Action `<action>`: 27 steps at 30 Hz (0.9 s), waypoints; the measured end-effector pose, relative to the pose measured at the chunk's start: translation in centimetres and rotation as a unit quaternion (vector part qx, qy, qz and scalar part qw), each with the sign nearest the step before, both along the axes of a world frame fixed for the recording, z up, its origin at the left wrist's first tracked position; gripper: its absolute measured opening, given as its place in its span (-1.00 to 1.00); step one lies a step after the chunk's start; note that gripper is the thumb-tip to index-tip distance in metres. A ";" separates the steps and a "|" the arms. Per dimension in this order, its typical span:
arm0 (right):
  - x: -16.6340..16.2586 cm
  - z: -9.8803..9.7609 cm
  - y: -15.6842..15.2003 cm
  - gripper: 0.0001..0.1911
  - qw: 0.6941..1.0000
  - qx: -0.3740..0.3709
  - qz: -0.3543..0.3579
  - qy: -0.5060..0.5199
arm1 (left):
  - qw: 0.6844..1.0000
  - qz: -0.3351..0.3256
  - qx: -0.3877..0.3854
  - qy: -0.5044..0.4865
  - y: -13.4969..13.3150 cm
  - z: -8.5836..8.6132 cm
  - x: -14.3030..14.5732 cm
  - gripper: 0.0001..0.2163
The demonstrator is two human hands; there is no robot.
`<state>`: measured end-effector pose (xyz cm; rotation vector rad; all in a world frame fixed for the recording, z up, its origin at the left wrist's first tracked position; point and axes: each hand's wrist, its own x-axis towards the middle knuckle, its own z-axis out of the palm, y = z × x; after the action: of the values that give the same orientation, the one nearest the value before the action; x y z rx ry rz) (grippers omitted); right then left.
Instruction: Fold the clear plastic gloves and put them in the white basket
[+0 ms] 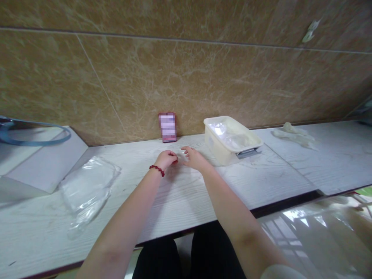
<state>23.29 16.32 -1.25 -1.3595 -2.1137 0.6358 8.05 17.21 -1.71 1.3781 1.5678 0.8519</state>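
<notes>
The left hand [167,159] pinches clear film [182,155] beside the loosely spread right hand [194,158], a cream bin [215,145] at their two o'clock.

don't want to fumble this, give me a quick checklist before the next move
1. Clear piece between the hands: ok.
2. Left hand gripping it firmly: cannot tell, too small to see.
3. Right hand gripping it: cannot tell, contact unclear.
4. Bin open: ok, clear plastic shows inside.
5. Bag away from the hands: ok, flat to their left.
6. Left wrist bare: not ok, bracelet on it.
</notes>
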 end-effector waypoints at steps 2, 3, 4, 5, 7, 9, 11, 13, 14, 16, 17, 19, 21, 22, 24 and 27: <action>0.7 0.3 0.0 -0.39 0.999 -0.005 -0.014 -0.032 | 1.000 0.005 -0.002 0.004 -0.1 -0.1 -0.6 -0.92; 1.0 0.5 0.0 -0.40 0.998 -0.010 -0.029 -0.054 | 1.000 0.007 -0.007 0.003 -0.1 -0.1 -0.8 -0.90; 1.3 0.6 0.0 -0.42 0.996 -0.021 -0.044 -0.075 | 1.000 0.008 -0.013 0.000 -0.1 -0.2 -1.0 -0.87; 1.4 0.6 0.1 -0.45 0.993 -0.037 -0.055 -0.094 | 1.000 0.009 -0.018 -0.004 -0.1 -0.2 -1.2 -0.85; 1.5 0.7 0.1 -0.54 0.989 -0.062 -0.060 -0.117 | 1.000 0.002 -0.018 -0.007 0.0 -0.4 -1.4 -0.85; 1.5 0.9 0.2 -0.68 0.988 -0.074 -0.050 -0.124 | 1.000 -0.013 -0.004 0.012 0.1 -0.6 -1.6 -0.88; 1.4 1.0 0.2 -0.77 0.988 -0.070 -0.037 -0.131 | 0.998 -0.026 0.008 0.052 0.2 -0.9 -1.7 -0.89; 1.4 1.1 0.2 -0.76 0.988 -0.065 -0.024 -0.138 | 0.995 -0.037 0.015 0.095 0.3 -1.0 -1.8 -0.87; 1.4 1.1 0.2 -0.75 0.988 -0.064 -0.018 -0.141 | 0.993 -0.040 0.018 0.112 0.3 -1.0 -1.8 -0.85; 1.4 0.9 0.2 -0.73 0.987 -0.066 -0.009 -0.144 | 0.988 -0.045 0.025 0.145 0.3 -1.0 -1.8 -0.82; 1.4 0.8 0.3 -0.72 0.987 -0.068 -0.008 -0.147 | 0.985 -0.048 0.031 0.164 0.3 -0.9 -1.8 -0.81; 1.5 0.4 0.4 -0.71 0.985 -0.074 -0.009 -0.153 | 0.976 -0.054 0.045 0.205 0.3 -0.9 -1.8 -0.81; 1.5 0.1 0.6 -0.71 0.984 -0.077 -0.006 -0.159 | 0.967 -0.061 0.057 0.240 0.3 -0.9 -1.8 -0.80; 1.5 0.0 0.6 -0.71 0.984 -0.076 -0.003 -0.162 | 0.963 -0.066 0.061 0.254 0.4 -0.9 -1.8 -0.79; 1.5 0.0 0.6 -0.70 0.983 -0.076 0.001 -0.166 | 0.957 -0.075 0.064 0.272 0.4 -0.9 -1.8 -0.78; 1.5 0.1 0.6 -0.69 0.983 -0.083 0.005 -0.164 | 0.950 -0.082 0.069 0.294 0.3 -0.9 -1.8 -0.76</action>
<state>24.83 16.89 -1.18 -1.6416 -2.3686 0.6395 6.27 17.47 -2.64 1.9586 1.8147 0.4717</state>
